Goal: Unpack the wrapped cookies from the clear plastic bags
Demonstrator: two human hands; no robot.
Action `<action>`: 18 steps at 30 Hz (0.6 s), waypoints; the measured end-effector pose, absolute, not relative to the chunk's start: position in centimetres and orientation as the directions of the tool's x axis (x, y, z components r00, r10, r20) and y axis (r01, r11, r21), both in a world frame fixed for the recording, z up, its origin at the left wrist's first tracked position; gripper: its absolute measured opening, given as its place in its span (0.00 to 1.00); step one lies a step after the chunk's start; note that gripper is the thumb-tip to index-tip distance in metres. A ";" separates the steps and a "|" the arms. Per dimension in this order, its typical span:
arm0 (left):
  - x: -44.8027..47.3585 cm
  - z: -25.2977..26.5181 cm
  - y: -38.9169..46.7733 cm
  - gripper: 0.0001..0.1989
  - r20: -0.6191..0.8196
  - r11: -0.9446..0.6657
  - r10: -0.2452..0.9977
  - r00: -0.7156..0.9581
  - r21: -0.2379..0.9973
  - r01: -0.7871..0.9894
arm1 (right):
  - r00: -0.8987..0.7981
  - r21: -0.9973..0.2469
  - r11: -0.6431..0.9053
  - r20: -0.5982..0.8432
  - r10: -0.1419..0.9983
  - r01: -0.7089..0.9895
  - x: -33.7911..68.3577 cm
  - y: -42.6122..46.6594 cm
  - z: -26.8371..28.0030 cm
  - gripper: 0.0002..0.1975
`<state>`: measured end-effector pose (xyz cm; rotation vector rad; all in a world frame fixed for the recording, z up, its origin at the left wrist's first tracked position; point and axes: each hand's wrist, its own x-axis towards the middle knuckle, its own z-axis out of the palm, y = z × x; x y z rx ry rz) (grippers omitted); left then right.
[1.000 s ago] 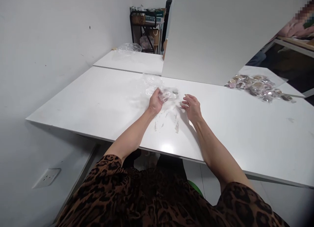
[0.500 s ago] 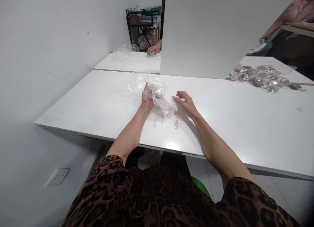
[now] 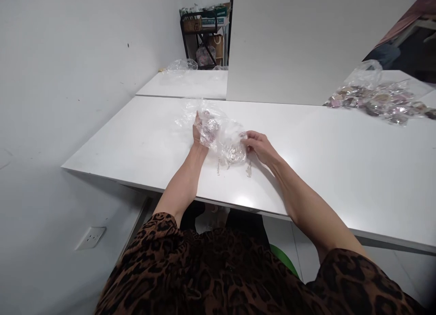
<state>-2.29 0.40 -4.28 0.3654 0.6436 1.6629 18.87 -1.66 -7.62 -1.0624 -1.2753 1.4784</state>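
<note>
Crumpled clear plastic bags (image 3: 209, 131) with pinkish contents lie over the palm of my left hand (image 3: 198, 132), above the white table. My left thumb stands up at their left side, and the plastic hides most of the fingers. On the right, my right hand (image 3: 255, 145) pinches the edge of clear crinkled plastic (image 3: 233, 152) between thumb and fingers. Whether this plastic is one piece with that in my left hand, I cannot tell. What exactly is wrapped inside is too blurred to name.
Many small wrapped pieces (image 3: 384, 101) are heaped at the table's far right. A white upright panel (image 3: 275, 47) rises along the back edge. Beyond it lies a loose clear bag (image 3: 182, 64), with a dark shelf rack (image 3: 200, 31) behind. A wall (image 3: 68, 101) bounds the left.
My right hand has closed on the plastic's edge, and the plastic is spread wider. Another person's hand at the back has gone from view. A clear bag now shows by the right-hand heap.
</note>
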 end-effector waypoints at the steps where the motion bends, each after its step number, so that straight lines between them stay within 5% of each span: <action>1: -2.7 -4.2 0.6 0.17 -0.125 -0.108 0.968 -0.217 0.574 -0.812 | -0.172 -0.984 -0.105 -0.079 0.982 -0.145 19.1 -1.3 -7.6 0.11; 7: -3.9 -5.0 2.0 0.18 -0.384 -0.179 0.808 -0.446 0.562 -0.807 | 0.088 -0.867 -0.197 -0.265 0.960 -0.458 21.3 1.0 -7.1 0.13; 12: -4.5 -6.0 2.8 0.09 -0.429 -0.163 0.684 -0.591 0.699 -0.696 | 0.150 -0.865 -0.139 -0.238 0.960 -0.482 22.1 1.4 -7.1 0.12; 14: -5.1 -5.8 2.6 0.04 -0.399 -0.140 0.628 -0.667 0.786 -0.602 | 0.175 -0.908 -0.098 -0.184 0.967 -0.407 22.2 1.3 -7.1 0.13; 16: -5.8 -5.5 2.3 0.17 -0.308 -0.114 0.551 -0.776 0.893 -0.435 | 0.197 -0.941 -0.067 -0.139 0.970 -0.331 22.3 1.2 -7.1 0.13; 18: -6.0 -5.0 1.9 0.28 -0.067 -0.121 0.480 -0.874 0.983 -0.142 | 0.210 -0.957 -0.054 -0.117 0.971 -0.284 22.4 1.2 -7.1 0.12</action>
